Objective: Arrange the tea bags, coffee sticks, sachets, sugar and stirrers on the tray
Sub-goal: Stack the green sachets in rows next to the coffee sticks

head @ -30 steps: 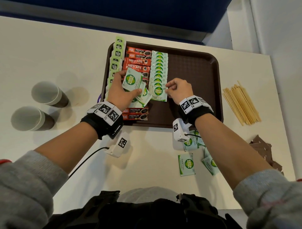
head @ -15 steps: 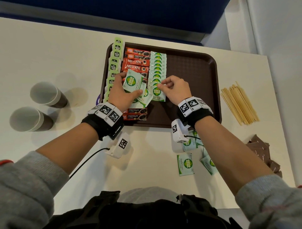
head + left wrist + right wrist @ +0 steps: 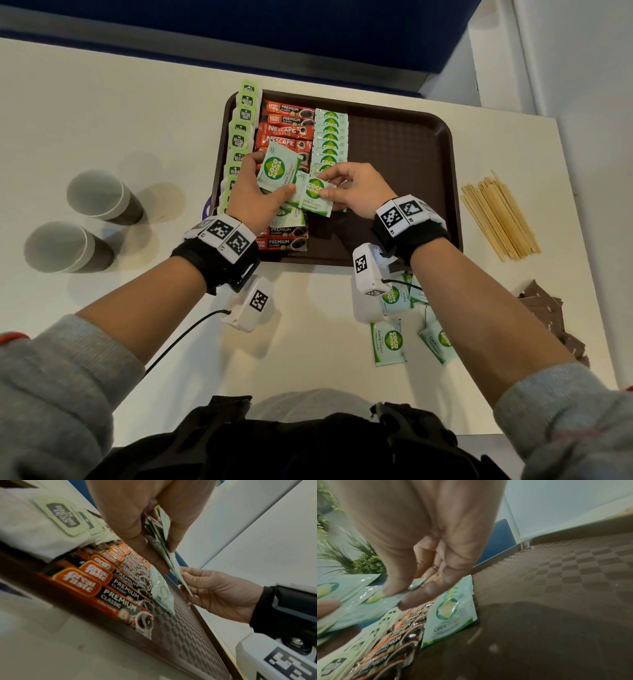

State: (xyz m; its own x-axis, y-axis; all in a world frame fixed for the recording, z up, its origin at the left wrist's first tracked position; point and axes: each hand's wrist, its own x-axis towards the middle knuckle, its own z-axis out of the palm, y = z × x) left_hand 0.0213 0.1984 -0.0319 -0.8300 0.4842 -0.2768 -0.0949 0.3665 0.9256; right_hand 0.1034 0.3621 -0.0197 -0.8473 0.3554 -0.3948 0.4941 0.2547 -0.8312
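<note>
A white surface carries a brown tray holding rows of tea bags, coffee sticks and Coco Sugar sachets. Above the tray's near left part, the left hand grips a fanned stack of sachets, fingers curled round it and thumb pressed on top. The right hand pinches one sachet between thumb and fingertips, just beside the stack. Wooden stirrers lie right of the tray, loose sachets near the front edge.
</note>
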